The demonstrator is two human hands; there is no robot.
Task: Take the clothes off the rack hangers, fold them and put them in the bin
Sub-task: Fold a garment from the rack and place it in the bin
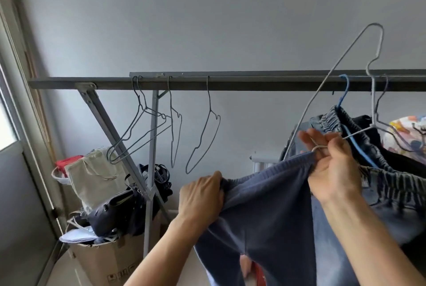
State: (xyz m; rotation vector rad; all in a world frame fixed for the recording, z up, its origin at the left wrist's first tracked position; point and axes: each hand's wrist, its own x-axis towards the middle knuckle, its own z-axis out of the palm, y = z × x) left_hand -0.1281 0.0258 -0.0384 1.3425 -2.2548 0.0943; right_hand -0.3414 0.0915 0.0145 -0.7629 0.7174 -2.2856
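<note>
**Slipping the sweatpants off their hanger**

Nearest, the left hand (202, 196) is clenched on the left end of the slate-blue knit sweatpants' (265, 205) waistband. The right hand (332, 166) pinches the right end together with the pale grey wire hanger (322, 83), which tilts free of the rack. Best to keep the waistband taut, draw the wire out sideways, and avoid snagging the faded denim trousers (359, 129) just right. Beyond runs the dark metal rack bar (253, 83).

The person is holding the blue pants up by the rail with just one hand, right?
Not one hand, both. The head view shows the left hand and the right hand each gripping the blue pants by the rail.
</note>
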